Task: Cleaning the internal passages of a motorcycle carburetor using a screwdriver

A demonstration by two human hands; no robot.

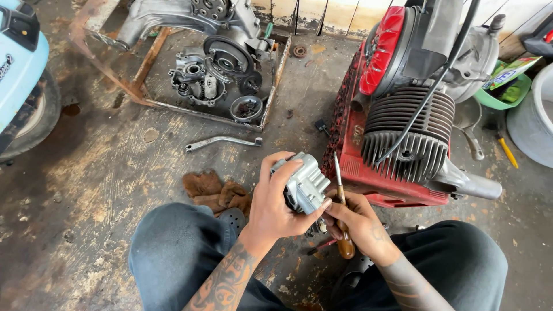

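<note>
The left hand wraps its fingers closed around a small grey ribbed metal engine part, held above the stained concrete floor between the knees. The right hand grips a wooden-handled screwdriver, fingers curled tight on the handle, blade pointing up beside the part. A red finned engine stands just beyond, a brown rag nearby.

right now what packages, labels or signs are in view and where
Green and white printed flat packet: top right, tilted in the green plastic basin.
White lettering: side of the red metal engine stand.
Dark script decal: pale blue scooter body, far left.
</note>
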